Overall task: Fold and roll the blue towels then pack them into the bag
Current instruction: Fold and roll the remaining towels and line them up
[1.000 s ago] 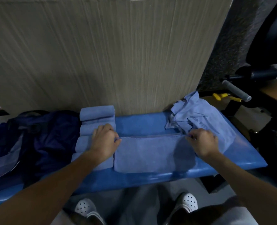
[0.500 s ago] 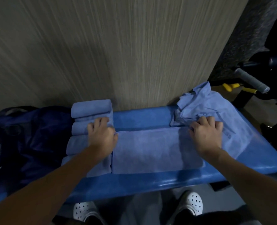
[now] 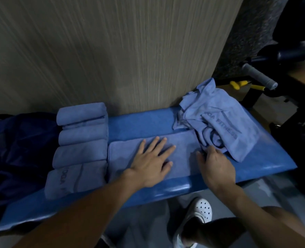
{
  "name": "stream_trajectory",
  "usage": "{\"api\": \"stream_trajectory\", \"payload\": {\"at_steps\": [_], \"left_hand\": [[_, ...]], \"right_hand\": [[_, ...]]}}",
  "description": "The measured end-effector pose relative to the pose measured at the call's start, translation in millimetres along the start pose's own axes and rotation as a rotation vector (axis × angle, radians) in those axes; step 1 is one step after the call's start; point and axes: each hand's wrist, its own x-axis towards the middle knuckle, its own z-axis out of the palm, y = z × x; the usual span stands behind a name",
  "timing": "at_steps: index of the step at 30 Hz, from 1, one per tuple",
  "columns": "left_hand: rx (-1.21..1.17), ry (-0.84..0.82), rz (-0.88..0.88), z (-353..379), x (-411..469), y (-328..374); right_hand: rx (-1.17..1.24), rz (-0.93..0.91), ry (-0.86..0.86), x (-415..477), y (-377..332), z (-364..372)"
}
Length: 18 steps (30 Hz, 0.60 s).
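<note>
A folded blue towel [image 3: 123, 156] lies flat as a long strip on the blue bench [image 3: 255, 163]. My left hand [image 3: 152, 161] rests flat on its middle with the fingers spread. My right hand [image 3: 214, 165] sits at the strip's right end, fingers bent at the towel's edge. Several rolled blue towels [image 3: 82, 129] lie in a column to the left of the strip. A heap of loose blue towels [image 3: 221, 120] lies at the right end of the bench. The dark blue bag [image 3: 19, 149] sits open at the far left.
A wood-grain panel [image 3: 112, 51] stands right behind the bench. Black gym equipment with a grey handle [image 3: 259, 76] and a yellow part [image 3: 237, 84] is at the right. My white shoe [image 3: 202, 210] shows below the bench's front edge.
My left hand slid right from the strip's left end to its middle and lies flat. My right hand stays at the right end, its fingers now bent at the edge.
</note>
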Motion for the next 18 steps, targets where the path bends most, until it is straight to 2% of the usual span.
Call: {"api": "stream_trajectory", "payload": {"at_steps": [4, 11, 14, 18], "left_hand": [[0.024, -0.042, -0.042, 13.0, 3.0, 3.2], [0.02, -0.071, -0.014, 6.6, 5.6, 8.5], [0.041, -0.055, 0.052, 6.1, 12.2, 21.7], [0.033, -0.066, 0.063, 8.4, 16.8, 27.4]], "right_hand": [[0.094, 0.018, -0.039, -2.5, 3.6, 4.5], [0.19, 0.166, -0.186, 5.0, 5.6, 9.9], [0.2, 0.161, -0.177, 5.6, 5.2, 8.7], [0.1, 0.11, -0.072, 0.0, 0.6, 11.0]]}}
